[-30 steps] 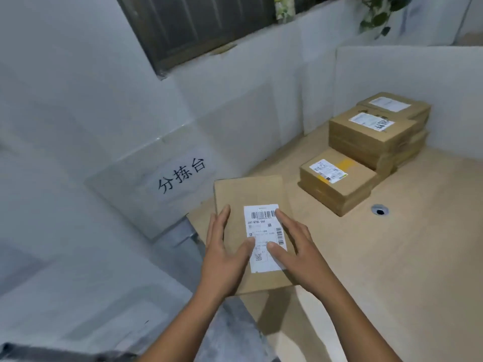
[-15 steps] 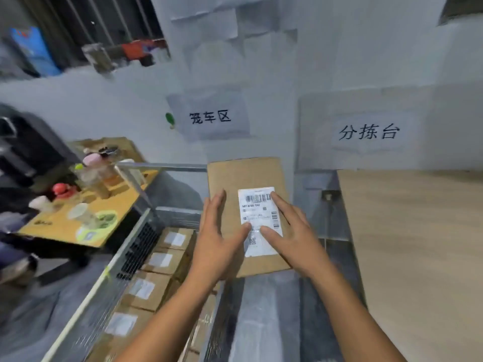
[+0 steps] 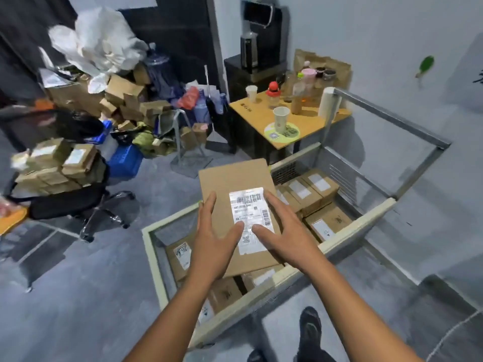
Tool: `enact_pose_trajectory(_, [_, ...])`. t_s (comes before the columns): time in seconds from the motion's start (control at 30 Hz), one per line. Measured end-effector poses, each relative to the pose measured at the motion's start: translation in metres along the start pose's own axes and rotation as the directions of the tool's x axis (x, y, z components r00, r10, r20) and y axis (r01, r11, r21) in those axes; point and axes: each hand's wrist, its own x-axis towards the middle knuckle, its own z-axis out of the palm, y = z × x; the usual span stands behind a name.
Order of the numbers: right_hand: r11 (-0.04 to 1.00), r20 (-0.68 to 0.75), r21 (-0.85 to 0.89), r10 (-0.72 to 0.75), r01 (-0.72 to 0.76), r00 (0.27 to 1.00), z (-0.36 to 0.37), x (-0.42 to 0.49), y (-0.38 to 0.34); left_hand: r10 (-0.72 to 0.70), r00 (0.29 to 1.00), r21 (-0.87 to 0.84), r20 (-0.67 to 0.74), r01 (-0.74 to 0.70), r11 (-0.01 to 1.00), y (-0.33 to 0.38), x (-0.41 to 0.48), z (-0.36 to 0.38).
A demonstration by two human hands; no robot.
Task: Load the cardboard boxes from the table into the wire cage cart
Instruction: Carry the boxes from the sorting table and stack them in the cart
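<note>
I hold a flat cardboard box [image 3: 235, 178] with a white barcode label above the wire cage cart [image 3: 360, 226]. My left hand [image 3: 211, 244] grips its near left edge with the thumb on the label. My right hand [image 3: 285, 236] grips the near right edge, its thumb also on the label. The box hangs over the cart's left part. Several labelled boxes [image 3: 326, 220] lie packed inside the cart; part of them is hidden under the held box.
A small yellow table [image 3: 308, 126] with cups and bottles stands behind the cart. A black office chair [image 3: 78, 202] loaded with parcels is at the left, and a heap of boxes and bags [image 3: 125, 100] is behind it. My shoe [image 3: 309, 325] is near the cart's front rail.
The view has swung left from the sorting table to the cart. Both hands kept their hold, and the box now hangs over the cart.
</note>
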Motion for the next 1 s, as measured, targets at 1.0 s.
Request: enact_pose_trajectory(1.0, [0.935,0.606,-0.226,0.353,-0.272,0.712,0.303,0.108,0.277,-0.753,0.648,-0.085,-0.112,0.749,0.657,-0.375,0.05,0.011])
